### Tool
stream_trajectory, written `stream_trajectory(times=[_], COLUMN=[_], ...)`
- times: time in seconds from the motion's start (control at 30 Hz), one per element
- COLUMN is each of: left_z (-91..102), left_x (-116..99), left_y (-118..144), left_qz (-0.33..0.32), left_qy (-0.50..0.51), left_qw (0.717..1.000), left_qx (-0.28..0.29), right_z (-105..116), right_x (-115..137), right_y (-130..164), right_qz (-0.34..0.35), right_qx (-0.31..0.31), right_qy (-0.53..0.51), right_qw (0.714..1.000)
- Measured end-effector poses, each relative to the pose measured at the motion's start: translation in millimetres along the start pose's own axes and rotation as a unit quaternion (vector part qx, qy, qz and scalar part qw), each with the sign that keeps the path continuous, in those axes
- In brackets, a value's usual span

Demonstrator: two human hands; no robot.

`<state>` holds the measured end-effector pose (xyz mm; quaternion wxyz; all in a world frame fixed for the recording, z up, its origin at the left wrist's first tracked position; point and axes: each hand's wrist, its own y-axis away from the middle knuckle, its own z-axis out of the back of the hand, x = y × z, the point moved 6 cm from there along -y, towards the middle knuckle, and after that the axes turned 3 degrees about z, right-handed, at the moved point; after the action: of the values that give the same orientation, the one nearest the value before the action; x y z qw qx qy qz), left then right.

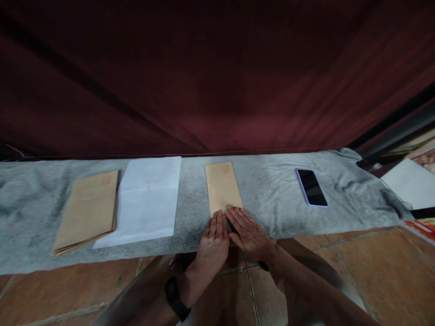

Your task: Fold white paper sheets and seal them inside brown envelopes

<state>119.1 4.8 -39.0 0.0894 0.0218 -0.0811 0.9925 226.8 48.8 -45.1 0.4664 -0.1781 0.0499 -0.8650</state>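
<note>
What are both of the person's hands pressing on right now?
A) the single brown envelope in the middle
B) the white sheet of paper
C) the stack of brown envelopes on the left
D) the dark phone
A: the left hand and right hand lie flat on the near end of the single brown envelope, apart from the phone, white sheet and envelope stack.

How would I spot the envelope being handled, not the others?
On the long grey cloth, look to the middle: a single narrow brown paper envelope lies under both hands' fingers. The other brown envelopes form a stack far left.
</note>
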Motion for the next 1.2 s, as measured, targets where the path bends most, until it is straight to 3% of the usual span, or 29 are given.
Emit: stream_trajectory(times=[0.57, 0.87, 1.07, 1.2], left_z=[-10.1, -2.1, 7.6, 13.4], left_x=[14.8, 21.3, 31.9, 43.8], left_y=[10.3, 7.3, -2.7, -12.6], left_qz=[0.062, 0.071, 0.070, 0.098], left_qy=[-0.006, -0.011, 0.032, 0.064], left_qw=[0.998, 0.997, 0.997, 0.993], left_qx=[-0.015, -0.005, -0.003, -0.026], right_z=[9.0, 8.4, 13.6, 5.9], right_x=[-17.4, -23.7, -17.8, -0.5], right_y=[15.2, 22.2, 7.4, -9.4], right_qz=[-0.036, -0.058, -0.095, -0.046], right_qx=[-0.006, 0.000, -0.034, -0.006], right_qy=[0.046, 0.058, 0.047, 0.025], right_qw=[0.998, 0.997, 0.994, 0.999])
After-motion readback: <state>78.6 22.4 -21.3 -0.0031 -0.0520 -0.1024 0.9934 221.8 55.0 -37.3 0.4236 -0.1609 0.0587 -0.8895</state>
